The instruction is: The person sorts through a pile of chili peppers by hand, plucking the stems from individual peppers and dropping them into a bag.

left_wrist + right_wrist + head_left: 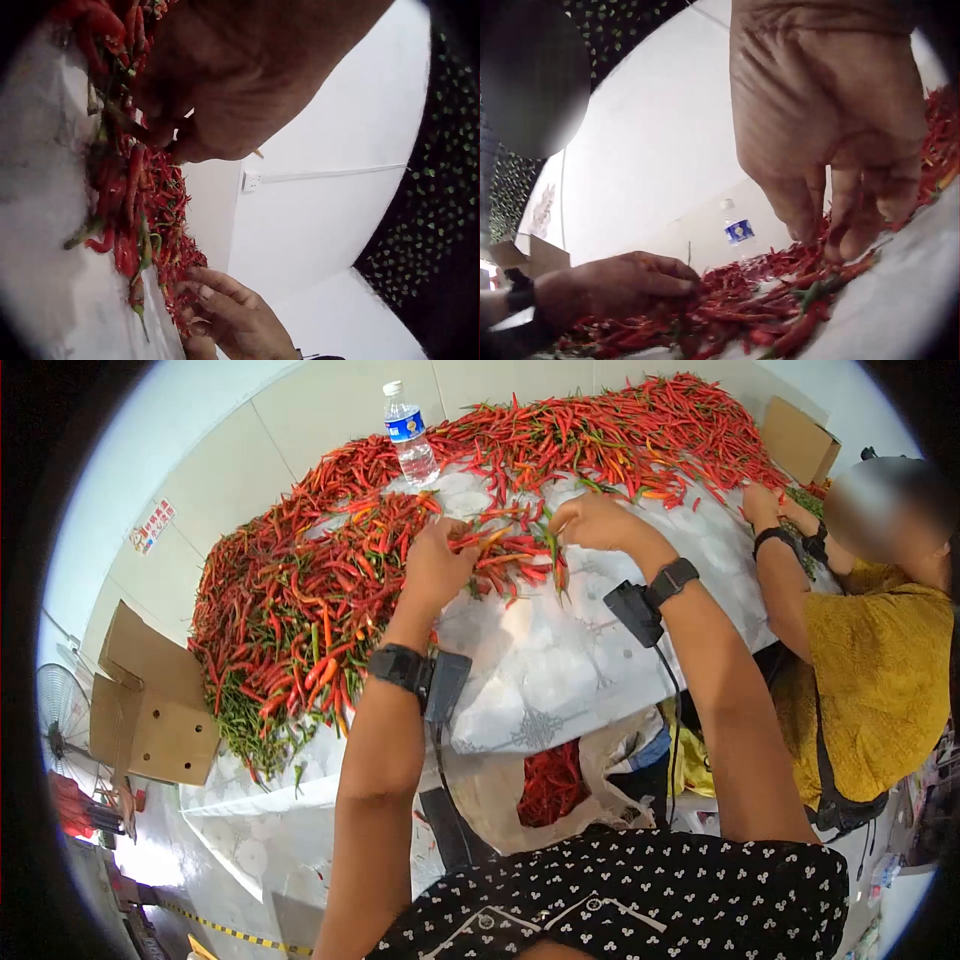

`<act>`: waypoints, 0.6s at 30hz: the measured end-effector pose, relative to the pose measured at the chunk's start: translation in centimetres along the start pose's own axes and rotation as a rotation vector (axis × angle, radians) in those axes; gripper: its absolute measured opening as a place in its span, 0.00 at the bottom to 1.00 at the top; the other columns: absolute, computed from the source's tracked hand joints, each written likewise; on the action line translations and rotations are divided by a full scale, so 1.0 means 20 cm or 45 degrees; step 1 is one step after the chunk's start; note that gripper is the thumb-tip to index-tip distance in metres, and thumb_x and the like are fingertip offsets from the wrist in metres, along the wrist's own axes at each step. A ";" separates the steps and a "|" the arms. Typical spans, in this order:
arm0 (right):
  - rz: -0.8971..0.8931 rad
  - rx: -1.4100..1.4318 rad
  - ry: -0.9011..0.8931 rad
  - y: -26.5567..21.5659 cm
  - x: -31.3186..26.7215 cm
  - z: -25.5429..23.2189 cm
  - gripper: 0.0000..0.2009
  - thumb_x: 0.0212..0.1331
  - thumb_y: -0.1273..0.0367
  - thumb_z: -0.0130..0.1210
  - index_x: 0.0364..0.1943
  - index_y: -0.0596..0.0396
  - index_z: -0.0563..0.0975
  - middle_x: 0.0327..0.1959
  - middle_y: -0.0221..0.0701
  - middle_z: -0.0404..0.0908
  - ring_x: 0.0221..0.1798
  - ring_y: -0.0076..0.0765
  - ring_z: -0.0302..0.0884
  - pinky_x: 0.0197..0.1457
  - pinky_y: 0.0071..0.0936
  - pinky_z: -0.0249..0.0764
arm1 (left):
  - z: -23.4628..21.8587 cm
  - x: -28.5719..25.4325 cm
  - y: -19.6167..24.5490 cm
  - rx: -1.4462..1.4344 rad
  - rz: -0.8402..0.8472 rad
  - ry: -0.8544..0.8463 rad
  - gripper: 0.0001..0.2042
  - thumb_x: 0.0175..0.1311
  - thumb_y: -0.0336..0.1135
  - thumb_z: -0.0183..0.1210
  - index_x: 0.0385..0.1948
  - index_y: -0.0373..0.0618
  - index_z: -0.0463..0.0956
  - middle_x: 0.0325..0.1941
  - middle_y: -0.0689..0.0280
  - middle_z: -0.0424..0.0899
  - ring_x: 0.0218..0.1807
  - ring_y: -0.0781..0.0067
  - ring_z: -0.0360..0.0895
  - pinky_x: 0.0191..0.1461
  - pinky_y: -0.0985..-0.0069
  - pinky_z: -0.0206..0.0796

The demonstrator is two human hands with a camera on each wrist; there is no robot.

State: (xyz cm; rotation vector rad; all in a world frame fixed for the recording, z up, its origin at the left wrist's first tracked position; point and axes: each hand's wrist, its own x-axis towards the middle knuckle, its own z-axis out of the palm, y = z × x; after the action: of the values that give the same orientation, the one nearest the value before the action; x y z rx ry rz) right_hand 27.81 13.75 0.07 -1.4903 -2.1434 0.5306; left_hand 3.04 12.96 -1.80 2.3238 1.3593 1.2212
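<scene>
Your nearer right hand (603, 526) has the green chilli (553, 547) at eight o'clock, lying twelve-to-six, its fingers' clamping impossible to tell.

The wearer has two hands, both at upper centre of the head view: one left hand (437, 565) and one right hand (600, 522). Wrist cameras (447, 685): two, mid-frame. Table (600, 650): one. Chillies (620, 435): too many to count, across the upper half. Water bottle (412, 452): one, top centre. Cardboard boxes (175, 735): two, at left and upper right. Fan (60, 710): one, left edge. Wall notice (153, 526): one, upper left. Other person (880, 670): one, right edge.
</scene>
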 end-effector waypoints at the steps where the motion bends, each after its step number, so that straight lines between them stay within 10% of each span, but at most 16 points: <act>1: -0.192 -0.141 -0.032 0.01 0.04 0.03 0.13 0.38 0.65 0.58 0.32 0.51 0.80 0.27 0.33 0.81 0.29 0.32 0.78 0.33 0.30 0.72 | 0.00 0.00 0.00 -0.036 -0.029 -0.040 0.13 0.46 0.32 0.60 0.34 0.38 0.75 0.36 0.54 0.78 0.40 0.57 0.76 0.43 0.69 0.67; 11: -0.243 -0.188 -0.016 -0.05 0.07 0.12 0.12 0.35 0.64 0.61 0.28 0.50 0.80 0.28 0.33 0.80 0.33 0.38 0.77 0.36 0.32 0.71 | 0.02 -0.01 0.04 -0.280 -0.219 -0.217 0.09 0.52 0.29 0.56 0.34 0.36 0.76 0.30 0.64 0.79 0.32 0.79 0.73 0.39 0.79 0.65; 18: -0.262 0.483 -0.360 0.04 0.03 0.06 0.08 0.45 0.70 0.57 0.29 0.58 0.78 0.24 0.28 0.77 0.27 0.21 0.71 0.32 0.20 0.67 | 0.07 0.02 0.04 -0.246 -0.045 -0.085 0.07 0.50 0.28 0.56 0.31 0.39 0.77 0.27 0.60 0.80 0.27 0.69 0.76 0.33 0.75 0.67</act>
State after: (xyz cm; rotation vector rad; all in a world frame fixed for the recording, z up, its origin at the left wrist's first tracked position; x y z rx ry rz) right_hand 27.59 14.54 -1.31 -1.0250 -2.2102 1.0550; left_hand 4.73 13.09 -2.06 2.1785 1.1986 1.1964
